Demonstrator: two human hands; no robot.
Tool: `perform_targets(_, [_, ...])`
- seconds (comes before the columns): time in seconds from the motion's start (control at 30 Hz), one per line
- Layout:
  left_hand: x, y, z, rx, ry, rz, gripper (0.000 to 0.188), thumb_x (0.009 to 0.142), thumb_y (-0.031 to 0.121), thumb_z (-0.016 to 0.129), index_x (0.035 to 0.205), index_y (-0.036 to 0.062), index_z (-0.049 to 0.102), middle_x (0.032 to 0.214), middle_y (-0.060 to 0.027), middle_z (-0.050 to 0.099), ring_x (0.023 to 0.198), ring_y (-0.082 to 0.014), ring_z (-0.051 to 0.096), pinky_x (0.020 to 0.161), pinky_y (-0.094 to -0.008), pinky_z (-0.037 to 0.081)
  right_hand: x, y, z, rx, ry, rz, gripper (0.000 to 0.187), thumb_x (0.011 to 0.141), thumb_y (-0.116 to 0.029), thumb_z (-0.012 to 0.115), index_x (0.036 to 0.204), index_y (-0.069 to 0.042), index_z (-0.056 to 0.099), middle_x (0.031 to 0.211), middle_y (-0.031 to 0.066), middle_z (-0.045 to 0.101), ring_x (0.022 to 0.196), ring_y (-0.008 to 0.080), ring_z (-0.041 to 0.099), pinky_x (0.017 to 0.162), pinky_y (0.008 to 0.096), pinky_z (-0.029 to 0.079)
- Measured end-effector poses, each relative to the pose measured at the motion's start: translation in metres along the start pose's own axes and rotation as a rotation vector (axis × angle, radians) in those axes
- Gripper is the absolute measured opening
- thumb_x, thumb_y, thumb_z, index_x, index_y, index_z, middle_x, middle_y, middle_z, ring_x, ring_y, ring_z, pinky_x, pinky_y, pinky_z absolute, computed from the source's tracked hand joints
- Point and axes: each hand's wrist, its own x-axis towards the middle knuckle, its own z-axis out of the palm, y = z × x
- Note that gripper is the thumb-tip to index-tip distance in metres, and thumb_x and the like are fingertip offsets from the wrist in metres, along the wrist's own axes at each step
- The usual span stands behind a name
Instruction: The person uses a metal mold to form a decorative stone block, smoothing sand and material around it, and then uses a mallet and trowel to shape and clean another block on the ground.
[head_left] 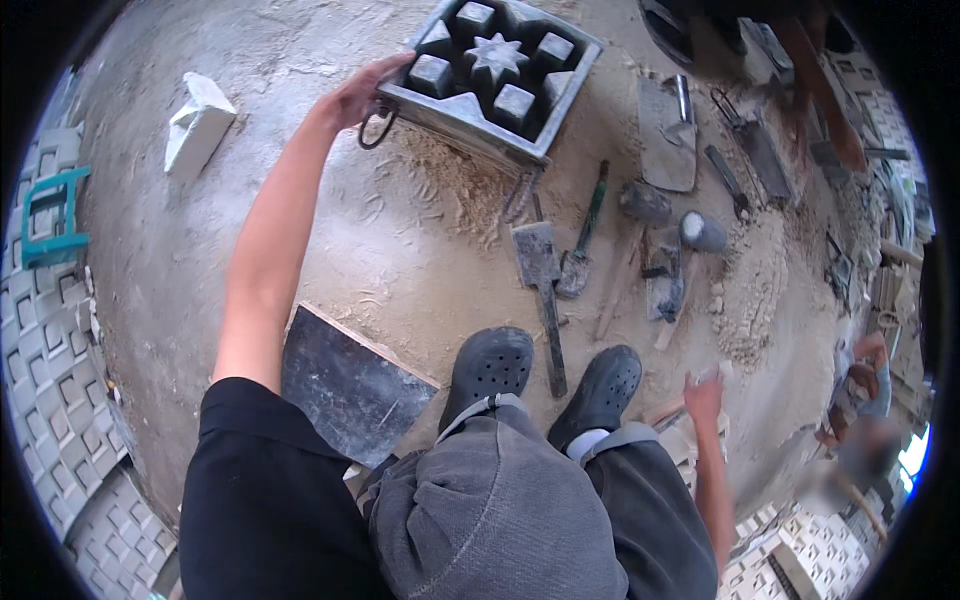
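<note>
A square grey metal mould with a raised star and several blocks inside stands on the dusty floor at the top centre. My left hand reaches forward and grips its left corner, right by a dark metal ring. Low on the right, beside my right leg, is my right hand. Its thumb points up and its fingertips lie near a small pale patch; whether it holds anything is too blurred to make out. A dark flat board lies by my left foot.
A flat trowel, a green-handled trowel, mallets and a wide metal blade lie right of the mould. A white block and a green stool stand left. Another person's arm reaches in at upper right.
</note>
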Motion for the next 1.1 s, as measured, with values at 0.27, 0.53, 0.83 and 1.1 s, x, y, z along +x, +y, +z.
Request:
perform_targets(0.27, [0.007,-0.001,0.004,-0.023,0.083,0.083,0.064,0.077,0.059,0.064,0.119,0.011,0.062,0.117,-0.0042,0.062,0.108,-0.0167,0.053,0.095,-0.0317,0.039,0.083,-0.236,-0.15,0.445,-0.526,-0.595,0.044,0.091,-0.038,0.058,0.119,-0.004,0.058,0.114,0.0208,0.062,0.105,0.0354,0.059,0.089,0.0377,0.046])
perform_targets(0.53, [0.019,-0.008,0.003,0.022,0.085,0.108,0.072,0.074,0.061,0.064,0.131,0.0168,0.056,0.128,-0.005,0.057,0.111,-0.017,0.054,0.096,-0.0329,0.039,0.119,-0.396,-0.09,1.183,-0.51,-0.055,0.032,0.089,-0.018,0.047,0.111,0.001,0.062,0.095,0.018,0.066,0.086,0.0229,0.067,0.073,0.037,0.051])
perform_targets(0.83, [0.025,-0.008,0.013,-0.038,0.036,0.063,0.081,0.079,0.068,0.054,0.136,0.0106,0.052,0.132,-0.0086,0.055,0.122,-0.0197,0.046,0.107,-0.0369,0.029,0.143,-0.413,-0.02,1.055,-0.289,-0.171,0.026,0.084,-0.006,0.049,0.104,0.005,0.062,0.078,0.0119,0.066,0.064,0.0225,0.067,0.057,0.0343,0.052])
perform_targets(1.1, [0.054,-0.066,-0.062,0.285,0.247,0.202,0.03,0.079,0.018,0.067,0.103,0.0028,0.073,0.083,-0.0028,0.066,0.07,-0.0117,0.054,0.061,-0.0284,0.043,0.109,-0.43,-0.048,1.193,-0.41,-0.062,0.035,0.087,-0.015,0.052,0.117,0.0,0.06,0.083,0.0135,0.067,0.071,0.0253,0.067,0.065,0.0362,0.053])
